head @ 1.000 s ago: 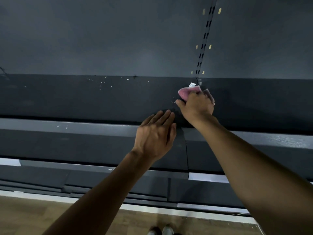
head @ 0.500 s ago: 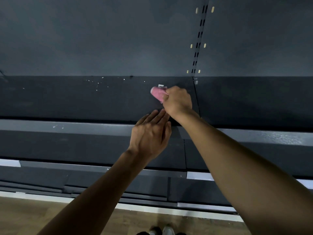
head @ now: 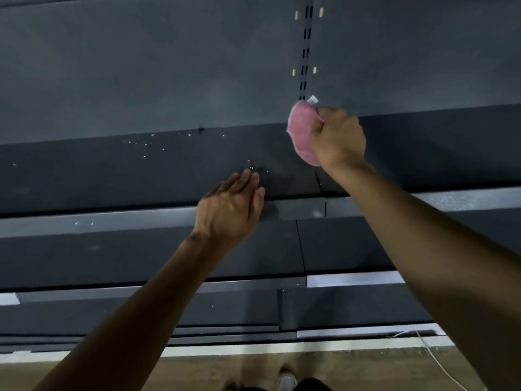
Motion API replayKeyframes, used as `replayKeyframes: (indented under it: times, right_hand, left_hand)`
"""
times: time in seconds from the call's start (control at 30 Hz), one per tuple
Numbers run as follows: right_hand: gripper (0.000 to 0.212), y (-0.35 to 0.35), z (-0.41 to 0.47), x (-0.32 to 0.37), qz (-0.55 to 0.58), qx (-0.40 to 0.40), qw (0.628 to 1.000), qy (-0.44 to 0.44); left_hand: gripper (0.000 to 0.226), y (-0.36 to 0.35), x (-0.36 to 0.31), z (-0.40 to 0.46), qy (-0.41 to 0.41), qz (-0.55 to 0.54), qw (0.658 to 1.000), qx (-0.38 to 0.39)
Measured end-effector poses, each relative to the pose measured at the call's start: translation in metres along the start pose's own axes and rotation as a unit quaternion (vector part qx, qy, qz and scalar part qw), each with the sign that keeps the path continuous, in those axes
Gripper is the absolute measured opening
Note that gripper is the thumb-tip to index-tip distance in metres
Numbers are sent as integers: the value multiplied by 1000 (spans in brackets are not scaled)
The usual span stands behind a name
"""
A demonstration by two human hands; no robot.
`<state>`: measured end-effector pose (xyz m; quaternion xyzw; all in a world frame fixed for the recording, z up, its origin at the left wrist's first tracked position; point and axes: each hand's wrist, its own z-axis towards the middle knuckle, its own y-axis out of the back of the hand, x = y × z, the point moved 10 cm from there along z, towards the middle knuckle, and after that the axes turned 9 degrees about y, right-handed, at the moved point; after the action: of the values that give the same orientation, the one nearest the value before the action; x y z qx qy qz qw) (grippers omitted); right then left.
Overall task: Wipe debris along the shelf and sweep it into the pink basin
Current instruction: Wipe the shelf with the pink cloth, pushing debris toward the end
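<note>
My right hand (head: 337, 138) grips a bunched pink cloth (head: 303, 134) with a small white tag, held at the back of the dark shelf (head: 112, 176) near the rear wall. My left hand (head: 231, 210) is flat and cupped at the shelf's front edge, fingers together, holding nothing. White crumbs of debris (head: 143, 145) lie scattered along the back of the shelf to the left. A few more crumbs (head: 251, 166) sit just beyond my left fingertips. No pink basin is in view.
A slotted upright (head: 306, 52) runs up the grey back wall (head: 169, 66) above the cloth. Lower shelves (head: 112, 255) step out below with pale label strips. A wooden floor (head: 197, 371), my shoe and a white cable (head: 434, 359) show at the bottom.
My right hand with the cloth has swung back to the right and up toward the rear wall after a leftward stroke. My left hand has stayed at the shelf edge.
</note>
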<state>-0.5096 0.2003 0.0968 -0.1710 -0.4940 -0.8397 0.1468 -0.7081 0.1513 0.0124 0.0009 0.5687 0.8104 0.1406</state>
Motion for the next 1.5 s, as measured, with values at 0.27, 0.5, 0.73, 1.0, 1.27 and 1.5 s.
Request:
replayKeyframes:
  times: [0.27,0.5,0.73,1.0,1.27,1.5]
  right_hand:
    - [53,-68,-55,-25,-112,182,971,-106]
    - [40,-82,-54,6,-195,180,955,-134]
    - [35,-77,-56,23,-218,156,952,-146]
    - [31,-112,-61,130,-150,142,977,-49]
    - [24,-94,-51,141,-109,52,990,-70]
    - [34,-24,-21,60,-71,-48,980,-178]
  left_hand:
    - [59,7,31,-7,-14,4,1000,-13]
    - [62,14,67,-16,-25,1,1000,11]
    - [65,14,91,-13,-44,2,999,24]
    - [69,10,118,1,-52,-1,998,44]
    - [61,9,126,-1,-71,-12,997,28]
    - [67,6,126,-3,-57,0,998,42]
